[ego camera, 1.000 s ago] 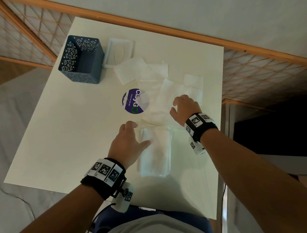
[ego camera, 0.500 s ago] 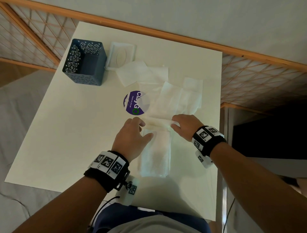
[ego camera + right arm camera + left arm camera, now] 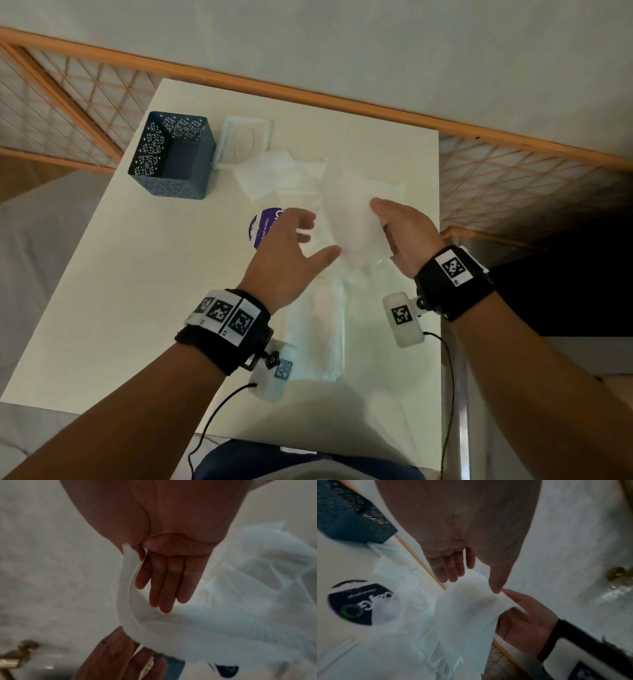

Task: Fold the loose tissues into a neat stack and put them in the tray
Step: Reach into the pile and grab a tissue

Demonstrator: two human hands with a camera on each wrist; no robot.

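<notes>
Held item: one loose tissue, pinched at its right edge between the thumb and fingers of the right hand. It hangs unfolded and raised above the white table; blurred in all three views. In the right wrist view the sheet's edge runs up between thumb and forefinger, while the other fingers lie nearly straight beside it.

Left hand: fingers spread and relaxed, gripping nothing. Thumb tip lies at the lower left edge of the raised tissue; whether it touches cannot be told.

Folded tissue stack: flat on the table, on the person's side of the purple round sticker, directly below the two hands. Left wristband covers its left edge.

Remaining loose tissues: several overlapping sheets lying flat just beyond the sticker, one sheet covering the sticker's right side.

Tray: dark blue perforated square container, upright, beyond and left of the sticker, well apart from the folded stack. Its inside appears dark; no tissue can be made out within.

White tissue-box lid: flat, oval opening upward, just right of the tray and beyond the sticker; a loose tissue overlaps its near corner.

Both wrists: black bands with printed square markers.
</notes>
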